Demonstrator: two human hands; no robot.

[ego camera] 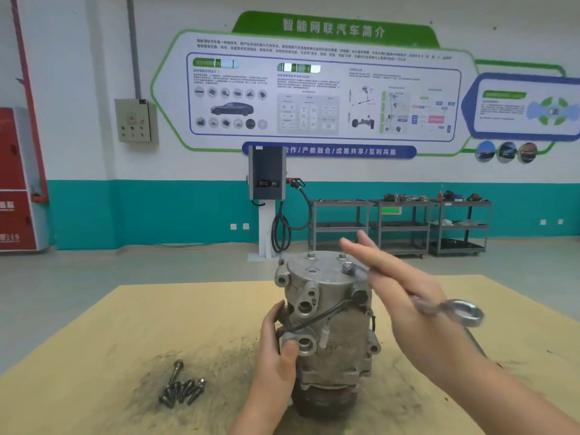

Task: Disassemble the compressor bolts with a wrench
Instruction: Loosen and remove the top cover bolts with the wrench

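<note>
A grey metal compressor point(332, 321) stands upright on the yellow table point(131, 328). My left hand point(276, 350) grips its left side, thumb on a lower port. A steel wrench point(439, 306) sits with one end on a raised bolt point(347, 267) at the top cover's right edge, while its ring end sticks out to the right. My right hand point(405, 284) lies over the wrench shaft with the fingers stretched out, pressing on it. Two more bolts point(326, 255) stay seated along the cover's far rim.
Several removed bolts point(182, 387) lie in a pile on the table's dark-stained patch, front left of the compressor. Beyond the table are a floor charging post point(266, 199) and metal shelf carts point(401, 224) against the wall.
</note>
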